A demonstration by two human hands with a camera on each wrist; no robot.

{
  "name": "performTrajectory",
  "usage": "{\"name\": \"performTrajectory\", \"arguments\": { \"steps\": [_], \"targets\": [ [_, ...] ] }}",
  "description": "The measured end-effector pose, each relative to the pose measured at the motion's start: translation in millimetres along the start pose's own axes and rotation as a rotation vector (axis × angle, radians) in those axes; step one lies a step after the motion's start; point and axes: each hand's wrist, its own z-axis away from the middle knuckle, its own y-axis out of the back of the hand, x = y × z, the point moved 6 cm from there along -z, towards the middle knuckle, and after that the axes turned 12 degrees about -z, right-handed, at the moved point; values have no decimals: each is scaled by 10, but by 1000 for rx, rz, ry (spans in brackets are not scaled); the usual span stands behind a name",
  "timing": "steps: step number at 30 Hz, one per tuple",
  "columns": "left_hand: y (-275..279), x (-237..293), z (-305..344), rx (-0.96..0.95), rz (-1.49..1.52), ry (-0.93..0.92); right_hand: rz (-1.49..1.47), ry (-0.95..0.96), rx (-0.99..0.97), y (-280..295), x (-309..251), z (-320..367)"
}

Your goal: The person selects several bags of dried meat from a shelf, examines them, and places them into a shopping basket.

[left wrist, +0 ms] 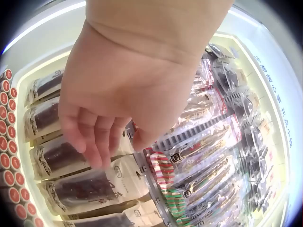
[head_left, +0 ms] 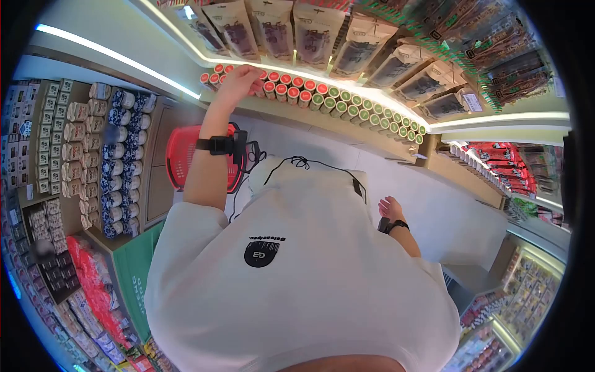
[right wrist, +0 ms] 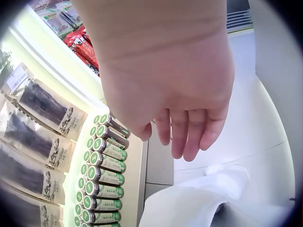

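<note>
In the head view my left hand (head_left: 240,85) is stretched out to the shelf, overlapping a row of red-lidded tubs (head_left: 297,82). Its fingers hang loosely bent with nothing in them. The left wrist view has this hand (left wrist: 128,90) in front of hanging pouches with dark contents (left wrist: 90,189), the red lids (left wrist: 10,177) off to the left. My right hand (head_left: 390,208) hangs low over the floor at my side, fingers relaxed and holding nothing. Green-lidded tubs (right wrist: 106,177) stand on the shelf to the left of it in the right wrist view.
A red basket (head_left: 186,158) shows behind my left forearm. Stacked jars and packets (head_left: 121,167) fill shelves at the left. Clear packs (head_left: 502,49) hang at the upper right, red packets (head_left: 499,167) further down. Pale floor (head_left: 446,211) lies below the right hand.
</note>
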Motion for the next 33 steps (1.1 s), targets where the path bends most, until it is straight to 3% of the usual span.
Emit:
{"name": "performTrajectory", "arguments": {
  "steps": [4, 5, 6, 9, 13, 15, 18, 26, 33],
  "targets": [
    [40, -184, -554, 133, 33, -149, -58, 141, -21, -500, -202, -42],
    [-20, -90, -666, 223, -20, -358, -83, 190, -41, -552, -246, -183],
    [-34, 80, -709, 337, -68, -575, -169, 201, -51, -584, -263, -369],
    [-43, 863, -522, 605, -136, -731, -196, 236, -77, -774, -370, -621],
    [-144, 1828, -231, 1055, -212, -1101, -278, 255, -137, -1034, -361, -852],
    [-259, 2223, -130, 1129, -354, -952, -285, 263, -167, -1165, -339, -900],
    [-373, 2556, -240, 1101, -371, -876, -303, 273, -205, -1297, -322, -924],
    [-493, 2647, -563, 988, -403, -773, -394, 261, -110, -898, -194, -678],
    [-367, 2833, -526, 903, -392, -701, -429, 234, 23, -445, -67, 375]
  ]
}}
